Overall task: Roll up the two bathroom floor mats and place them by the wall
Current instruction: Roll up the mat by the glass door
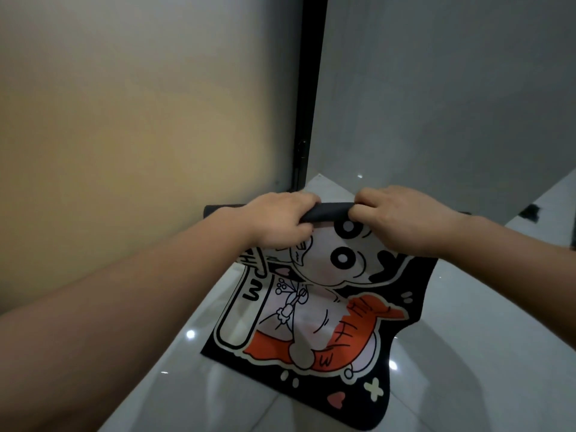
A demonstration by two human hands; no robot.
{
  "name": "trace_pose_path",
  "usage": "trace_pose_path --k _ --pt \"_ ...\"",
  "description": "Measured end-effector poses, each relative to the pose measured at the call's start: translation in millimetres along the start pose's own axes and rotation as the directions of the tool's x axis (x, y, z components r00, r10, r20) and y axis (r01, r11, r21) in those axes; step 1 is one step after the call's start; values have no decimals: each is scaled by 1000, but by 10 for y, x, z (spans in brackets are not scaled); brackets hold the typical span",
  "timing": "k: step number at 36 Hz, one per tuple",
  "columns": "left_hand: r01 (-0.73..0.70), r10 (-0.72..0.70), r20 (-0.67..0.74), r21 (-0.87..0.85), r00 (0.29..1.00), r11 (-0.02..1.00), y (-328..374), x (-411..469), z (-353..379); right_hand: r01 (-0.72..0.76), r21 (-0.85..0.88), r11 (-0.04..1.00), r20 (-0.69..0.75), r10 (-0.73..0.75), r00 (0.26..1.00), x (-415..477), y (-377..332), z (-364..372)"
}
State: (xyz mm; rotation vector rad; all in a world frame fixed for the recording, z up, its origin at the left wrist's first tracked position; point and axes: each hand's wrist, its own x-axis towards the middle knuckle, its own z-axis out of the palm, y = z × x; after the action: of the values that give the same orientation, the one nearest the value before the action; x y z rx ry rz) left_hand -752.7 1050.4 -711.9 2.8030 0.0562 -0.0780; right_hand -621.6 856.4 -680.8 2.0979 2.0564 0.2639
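Observation:
A black floor mat (pixel 311 322) printed with a cartoon figure and an orange shape lies on the white tiled floor, its far end curled into a tight black roll (pixel 332 210). My left hand (pixel 280 221) grips the roll on its left part. My right hand (pixel 402 219) grips it on the right. The near end of the mat lies flat and slightly wavy toward me. Only this one mat is in view.
A frosted glass panel (pixel 140 120) with a black frame (pixel 308 98) rises on the left, right beside the mat. A grey wall (pixel 452 88) stands behind and to the right. Glossy white floor tiles (pixel 467 353) spread to the right of the mat.

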Motion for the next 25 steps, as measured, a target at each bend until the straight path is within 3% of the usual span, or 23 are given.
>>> trace_pose_path --k 3,7,17,21,25 --pt "22 -21 35 -27 999 999 -4 24 -24 -27 -9 1000 -72 26 997 -13 -18 17" --pt "34 -33 -68 22 997 999 4 45 -8 -130 96 987 -123 141 982 2 -75 61" --pt "35 5 -174 224 985 974 53 95 32 -317 281 906 73 310 948 88 -101 39" --pt "99 -73 -149 178 986 979 92 110 9 -299 275 914 33 301 953 91 -81 32" --pt "152 -151 -24 16 988 988 71 106 -58 -105 15 994 -88 106 990 52 -82 74"
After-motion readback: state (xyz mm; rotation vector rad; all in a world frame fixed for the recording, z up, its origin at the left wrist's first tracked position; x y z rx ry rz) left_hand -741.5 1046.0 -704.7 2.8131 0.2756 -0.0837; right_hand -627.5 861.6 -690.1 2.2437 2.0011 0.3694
